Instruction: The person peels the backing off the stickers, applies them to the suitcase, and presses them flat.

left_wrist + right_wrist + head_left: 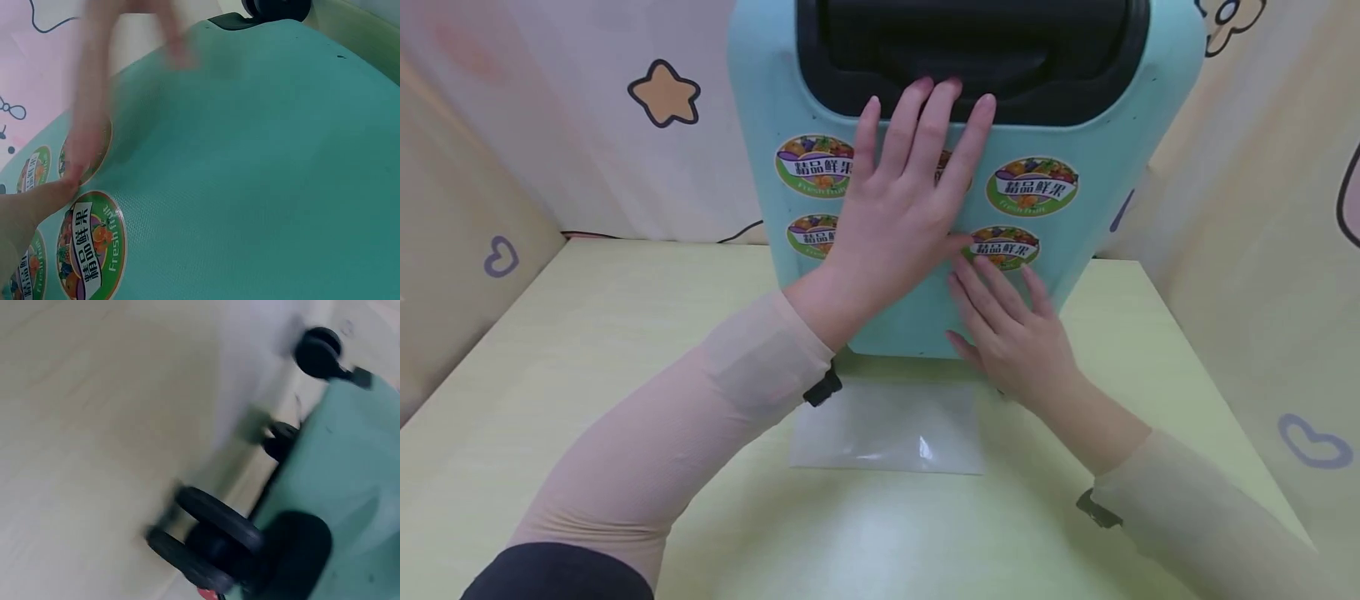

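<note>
A light teal wheeled suitcase (895, 329) stands upright on the table, several oval fruit stickers on its front. My left hand (898, 212) lies across that front with fingers spread, fingertips reaching the black panel (1075, 104) at the top. Its thumb reaches the lower right sticker (1011, 247). Just below that sticker is my right hand (1022, 342), fingers extended and fingertips close to its edge. In the left wrist view, the blurred right-hand fingers (90, 125) meet the left thumb (37, 203) beside a sticker (92, 247). Black caster wheels (219, 537) show in the right wrist view.
A glossy clear sheet (887, 429) lies flat on the pale table (550, 400) in front of the suitcase. Patterned curtains (572, 100) hang behind and at both sides. A thin dark cable (741, 232) runs along the back edge.
</note>
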Motion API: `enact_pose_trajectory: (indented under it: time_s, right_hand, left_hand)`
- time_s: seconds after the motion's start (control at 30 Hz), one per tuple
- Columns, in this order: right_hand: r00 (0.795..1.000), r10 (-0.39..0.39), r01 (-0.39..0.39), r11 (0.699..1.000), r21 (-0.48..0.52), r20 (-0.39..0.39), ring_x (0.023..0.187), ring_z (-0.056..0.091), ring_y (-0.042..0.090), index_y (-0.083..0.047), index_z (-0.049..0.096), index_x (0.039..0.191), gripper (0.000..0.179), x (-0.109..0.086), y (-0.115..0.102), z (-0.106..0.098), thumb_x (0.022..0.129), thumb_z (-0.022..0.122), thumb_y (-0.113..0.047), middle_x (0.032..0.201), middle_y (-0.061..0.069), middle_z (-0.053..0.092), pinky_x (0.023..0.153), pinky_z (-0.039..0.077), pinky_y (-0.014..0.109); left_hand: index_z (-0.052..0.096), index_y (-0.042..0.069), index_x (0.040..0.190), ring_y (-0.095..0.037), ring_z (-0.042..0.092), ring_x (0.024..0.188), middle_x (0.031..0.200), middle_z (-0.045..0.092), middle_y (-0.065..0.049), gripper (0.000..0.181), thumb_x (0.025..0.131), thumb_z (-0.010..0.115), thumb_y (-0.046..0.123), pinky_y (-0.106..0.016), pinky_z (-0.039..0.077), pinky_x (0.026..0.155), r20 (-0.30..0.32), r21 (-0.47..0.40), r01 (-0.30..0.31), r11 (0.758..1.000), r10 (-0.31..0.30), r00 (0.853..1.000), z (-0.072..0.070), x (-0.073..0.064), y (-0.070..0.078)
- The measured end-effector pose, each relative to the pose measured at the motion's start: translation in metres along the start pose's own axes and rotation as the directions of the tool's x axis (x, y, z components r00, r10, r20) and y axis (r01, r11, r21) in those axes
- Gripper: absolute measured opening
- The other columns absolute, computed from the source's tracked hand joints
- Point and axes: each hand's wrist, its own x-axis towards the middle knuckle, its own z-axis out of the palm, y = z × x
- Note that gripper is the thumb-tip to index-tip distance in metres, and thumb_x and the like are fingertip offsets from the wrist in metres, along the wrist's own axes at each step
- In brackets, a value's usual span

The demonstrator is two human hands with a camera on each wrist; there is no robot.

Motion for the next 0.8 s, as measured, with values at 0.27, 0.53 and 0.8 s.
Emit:
enact_pose_trajectory:
  time_s: [0.27, 0.53, 0.8]
  right_hand:
    - [0.995, 0.021, -0.008, 0.990, -0.140, 0.095, 0.136, 0.027, 0.013, -0.010, 0.043, 0.140, 0.058, -0.022, 0.015, 0.008, 0.098, 0.035, -0.048, 0.151, -0.002, 0.026, 0.105, 0.025, 0.049]
    - [0.992, 0.120, -0.114, 0.986, -0.126, 0.043, 0.141, 0.010, 0.012, -0.009, 0.024, 0.148, 0.065, -0.029, 0.019, -0.002, 0.098, 0.032, -0.050, 0.156, -0.003, 0.010, 0.110, 0.011, 0.045]
    - [0.995, 0.032, -0.020, 0.993, -0.120, 0.100, 0.139, 0.019, 0.013, -0.009, 0.033, 0.145, 0.061, 0.005, 0.011, 0.013, 0.098, 0.037, -0.048, 0.155, -0.003, 0.015, 0.107, 0.021, 0.049]
  left_hand:
    - [0.038, 0.012, 0.142, -0.030, 0.028, 0.129, 0.139, 0.038, -0.016, 0.078, 0.083, 0.055, 0.060, -0.059, 0.000, 0.106, -0.056, -0.019, -0.036, 0.999, 0.035, 0.998, -0.006, 0.001, -0.006]
    - [0.038, 0.008, 0.142, -0.032, 0.029, 0.126, 0.137, 0.040, -0.015, 0.082, 0.081, 0.061, 0.057, -0.062, -0.001, 0.105, -0.038, -0.031, -0.048, 0.998, 0.046, 0.998, -0.008, 0.004, -0.006]
    - [0.041, 0.008, 0.140, -0.032, 0.030, 0.126, 0.135, 0.042, -0.015, 0.070, 0.087, 0.057, 0.051, -0.061, -0.002, 0.105, -0.059, -0.061, -0.031, 0.998, 0.028, 0.998, -0.004, 0.004, -0.012]
